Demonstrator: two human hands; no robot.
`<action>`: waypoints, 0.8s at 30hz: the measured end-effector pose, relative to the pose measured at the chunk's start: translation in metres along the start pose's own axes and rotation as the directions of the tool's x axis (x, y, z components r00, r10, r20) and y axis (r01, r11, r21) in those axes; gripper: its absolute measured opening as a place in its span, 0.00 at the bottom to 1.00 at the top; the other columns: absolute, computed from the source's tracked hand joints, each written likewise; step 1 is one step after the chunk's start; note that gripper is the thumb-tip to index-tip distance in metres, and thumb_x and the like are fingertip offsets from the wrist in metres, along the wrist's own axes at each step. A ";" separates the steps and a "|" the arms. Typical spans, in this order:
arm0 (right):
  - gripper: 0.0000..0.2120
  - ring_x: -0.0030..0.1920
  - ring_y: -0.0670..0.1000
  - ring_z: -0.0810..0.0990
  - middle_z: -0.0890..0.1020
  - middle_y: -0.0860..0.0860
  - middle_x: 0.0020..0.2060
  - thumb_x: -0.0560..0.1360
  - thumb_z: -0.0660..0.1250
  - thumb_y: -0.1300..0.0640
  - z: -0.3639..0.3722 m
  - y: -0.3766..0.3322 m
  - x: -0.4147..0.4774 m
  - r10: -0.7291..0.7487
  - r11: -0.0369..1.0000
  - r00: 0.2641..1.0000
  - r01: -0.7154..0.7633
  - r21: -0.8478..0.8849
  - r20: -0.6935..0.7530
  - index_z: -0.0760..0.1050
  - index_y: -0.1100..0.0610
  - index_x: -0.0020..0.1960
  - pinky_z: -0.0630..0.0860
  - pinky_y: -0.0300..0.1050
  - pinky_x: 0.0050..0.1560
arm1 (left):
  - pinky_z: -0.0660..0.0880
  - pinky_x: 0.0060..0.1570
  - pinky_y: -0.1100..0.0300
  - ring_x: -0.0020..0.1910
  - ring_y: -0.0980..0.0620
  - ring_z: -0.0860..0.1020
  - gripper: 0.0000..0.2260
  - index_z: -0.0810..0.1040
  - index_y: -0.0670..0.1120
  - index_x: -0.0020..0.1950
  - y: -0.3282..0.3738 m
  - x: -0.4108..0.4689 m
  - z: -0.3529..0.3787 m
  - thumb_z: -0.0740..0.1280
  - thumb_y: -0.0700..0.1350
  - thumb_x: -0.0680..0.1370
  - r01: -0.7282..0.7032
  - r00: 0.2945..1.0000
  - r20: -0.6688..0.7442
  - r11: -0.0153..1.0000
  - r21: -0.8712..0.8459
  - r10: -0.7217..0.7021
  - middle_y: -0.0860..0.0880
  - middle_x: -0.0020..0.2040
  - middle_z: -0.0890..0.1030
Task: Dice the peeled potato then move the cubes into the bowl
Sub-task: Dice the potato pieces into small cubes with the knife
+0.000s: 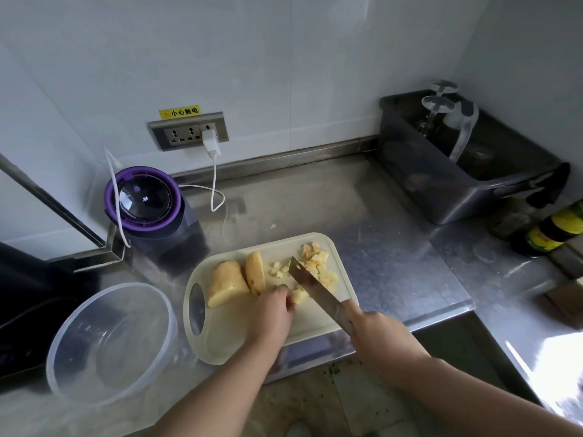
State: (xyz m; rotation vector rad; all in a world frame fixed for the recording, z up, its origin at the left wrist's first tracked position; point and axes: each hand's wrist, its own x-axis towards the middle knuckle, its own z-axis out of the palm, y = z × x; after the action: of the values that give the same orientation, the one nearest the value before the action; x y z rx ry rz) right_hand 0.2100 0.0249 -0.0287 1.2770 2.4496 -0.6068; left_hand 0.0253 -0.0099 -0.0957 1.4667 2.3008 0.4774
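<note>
**Dicing Station: Hand and Potato Positions**

1. Left hand: palm down on the cutting board, fingers curled. The fingertips pinch a small potato piece against the board, just beside the blade.

2. Right hand: closed in a fist around the handle of a knife. The handle is hidden inside the fist. The blade runs forward and to the left from this hand, tilted, with its tip above the board. Whether the edge touches the small piece cannot be told.

3. Potato, uncut stock: a large half lies beyond the left hand and to its left. A thick slice leans against the right side of the half, just ahead of the left knuckles.

4. Potato, cut stock: a heap of cubes lies on the far side of the blade, ahead of the right hand. A few loose cubes sit between the slice and the blade.

5. Bowl: clear plastic, upright, standing to the left of the left hand and touching or nearly touching the handle end of the board. No cubes are in it.

6. Surroundings: the board rests on a steel counter. A purple-rimmed appliance stands far ahead of the left hand, and a grey bin stands far ahead of the right hand.
</note>
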 end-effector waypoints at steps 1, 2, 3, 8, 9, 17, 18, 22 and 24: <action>0.18 0.38 0.51 0.78 0.76 0.50 0.41 0.80 0.58 0.62 -0.003 0.003 0.000 -0.011 1.000 1.000 0.011 -0.009 0.002 0.59 0.50 0.67 0.74 0.45 0.38 | 0.72 0.49 0.67 0.53 0.54 0.79 0.09 0.79 0.48 0.58 0.000 0.001 -0.002 0.66 0.46 0.79 -0.004 1.000 0.008 1.000 -0.007 0.004 0.51 0.55 0.81; 0.18 0.38 0.50 0.78 0.76 0.49 0.40 0.80 0.59 0.61 -0.004 0.006 0.001 -0.027 0.999 1.000 0.027 -0.021 0.005 0.59 0.49 0.66 0.75 0.45 0.38 | 0.72 0.47 0.67 0.51 0.55 0.79 0.08 0.79 0.48 0.56 -0.001 0.001 -0.005 0.67 0.47 0.79 -0.007 1.000 0.016 1.000 -0.023 0.007 0.52 0.54 0.82; 0.18 0.38 0.50 0.78 0.75 0.48 0.39 0.80 0.60 0.60 -0.005 0.008 0.001 -0.046 0.999 0.999 0.046 -0.029 0.009 0.59 0.48 0.66 0.75 0.44 0.39 | 0.72 0.46 0.67 0.49 0.56 0.79 0.07 0.80 0.48 0.55 -0.003 0.000 -0.010 0.67 0.47 0.78 -0.009 1.000 0.021 0.999 -0.043 0.010 0.52 0.52 0.82; 0.16 0.43 0.50 0.81 0.79 0.50 0.46 0.81 0.61 0.57 -0.004 0.012 0.006 -0.120 0.988 0.988 0.128 -0.084 0.095 0.62 0.48 0.65 0.81 0.47 0.47 | 0.66 0.37 0.70 0.41 0.56 0.77 0.04 0.81 0.46 0.50 -0.027 0.007 -0.054 0.69 0.44 0.77 -0.015 0.992 -0.128 0.997 -0.074 0.005 0.51 0.46 0.83; 0.16 0.43 0.50 0.81 0.78 0.51 0.46 0.81 0.61 0.57 -0.003 0.011 0.008 -0.132 0.983 0.985 0.144 -0.111 0.115 0.61 0.48 0.66 0.81 0.48 0.47 | 0.67 0.37 0.68 0.42 0.54 0.78 0.04 0.81 0.46 0.51 -0.031 0.012 -0.061 0.69 0.44 0.77 -0.014 0.986 -0.164 0.998 -0.063 0.003 0.51 0.46 0.83; 0.20 0.40 0.51 0.79 0.77 0.51 0.44 0.81 0.59 0.61 -0.009 0.014 0.035 -0.132 0.953 0.984 0.158 -0.257 0.118 0.59 0.49 0.69 0.78 0.46 0.39 | 0.62 0.64 0.47 0.66 0.45 0.68 0.30 0.73 0.49 0.67 -0.023 0.051 -0.069 0.58 0.68 0.75 0.041 0.995 0.055 0.818 0.574 -0.088 0.47 0.66 0.73; 0.21 0.39 0.51 0.78 0.75 0.49 0.40 0.80 0.59 0.63 -0.011 0.016 0.040 -0.127 0.951 0.986 0.152 -0.269 0.106 0.59 0.48 0.69 0.76 0.46 0.37 | 0.60 0.67 0.45 0.68 0.45 0.67 0.31 0.72 0.48 0.68 -0.021 0.054 -0.066 0.57 0.69 0.75 0.045 0.991 0.077 0.804 0.592 -0.112 0.47 0.67 0.73; 0.25 0.38 0.51 0.79 0.78 0.50 0.44 0.80 0.60 0.64 -0.018 0.026 0.058 -0.159 0.926 0.985 0.173 -0.337 0.068 0.59 0.47 0.73 0.71 0.41 0.31 | 0.54 0.71 0.41 0.66 0.45 0.70 0.29 0.72 0.46 0.67 -0.019 0.059 -0.061 0.58 0.67 0.76 0.062 0.989 0.070 0.804 0.591 -0.128 0.46 0.64 0.77; 0.24 0.41 0.51 0.80 0.80 0.50 0.49 0.81 0.60 0.62 -0.020 0.032 0.067 -0.190 0.914 0.980 0.200 -0.353 0.061 0.60 0.47 0.74 0.77 0.41 0.38 | 0.52 0.72 0.40 0.64 0.46 0.72 0.27 0.72 0.47 0.64 -0.021 0.059 -0.059 0.60 0.66 0.75 0.069 0.990 0.064 0.836 0.545 -0.123 0.47 0.60 0.79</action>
State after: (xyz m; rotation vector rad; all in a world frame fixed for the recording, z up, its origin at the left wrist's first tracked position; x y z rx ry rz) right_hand 0.1977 0.0980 -0.0489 0.8833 2.5340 -0.2012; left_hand -0.0422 0.0302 -0.0612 1.5489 2.5345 -0.3075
